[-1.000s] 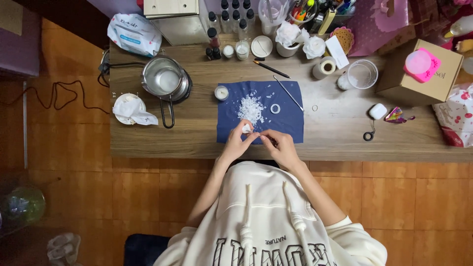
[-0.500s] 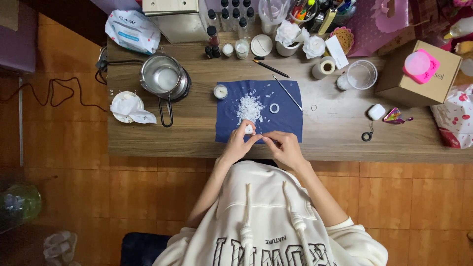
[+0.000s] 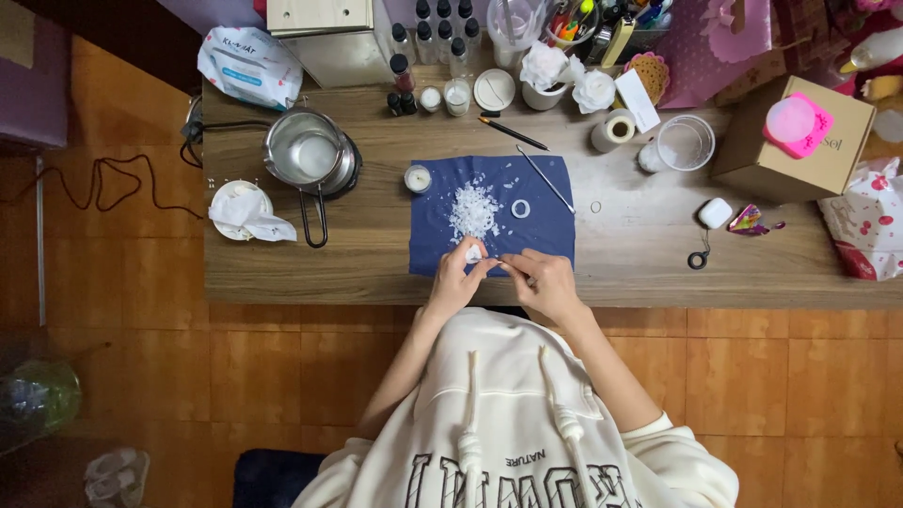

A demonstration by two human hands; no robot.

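Left hand raised over near table edge, fingers curled, thumb and forefinger pinched together. Right hand just beside it, fingers bent, fingertips pointed toward left hand's. Both forearms bare, angled inward from cream sleeves, elbows spread.

My hands meet at the cloth's near edge; flakes lie at its middle, a ring to their right, the pot to the left.
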